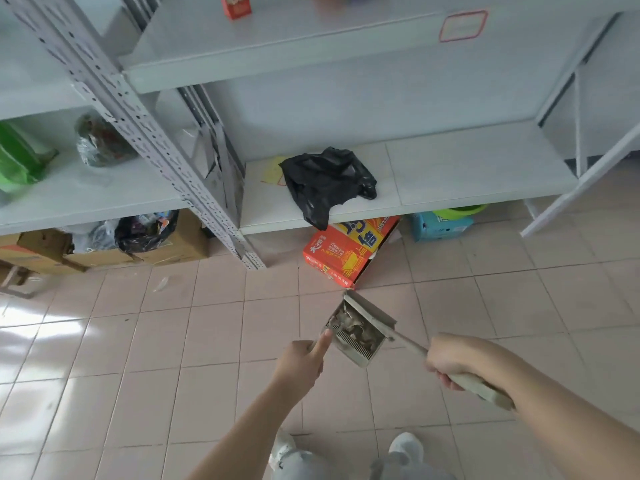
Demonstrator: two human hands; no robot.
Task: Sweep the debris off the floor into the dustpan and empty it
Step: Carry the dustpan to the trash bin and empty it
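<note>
While the right hand (450, 362) is wrapped tight around the long, flat beige handle, the dustpan (360, 327) hangs above the floor (173, 341), tilted, its boxy plastic tray open toward the camera. A row of fine comb teeth runs along its near edge, and inside lies the debris (349, 323) — crumpled grey and whitish scraps heaped against the back wall. The left hand (304, 362) is closed in a loose fist with the thumb stretched up to the tray's left corner; something thin seems pinched there, though what it is cannot be told.

The floor is pale pink square tile with dark grout, glossy enough to carry window glare at the left. A small white scrap (161, 284) lies on it near the shelving. That shelving (450, 174) is grey metal, with perforated angle posts and smooth flat boards. A wrinkled black plastic bag (325, 181) slumps on the lowest board, drooping over its front edge. Under it sit an orange printed carton (349, 249) and, further right, a blue box (440, 226). Brown cardboard boxes (104, 247) stand beneath the left unit — one carries a shiny black bag. Two grey shoes (405, 445) show at the bottom edge.
</note>
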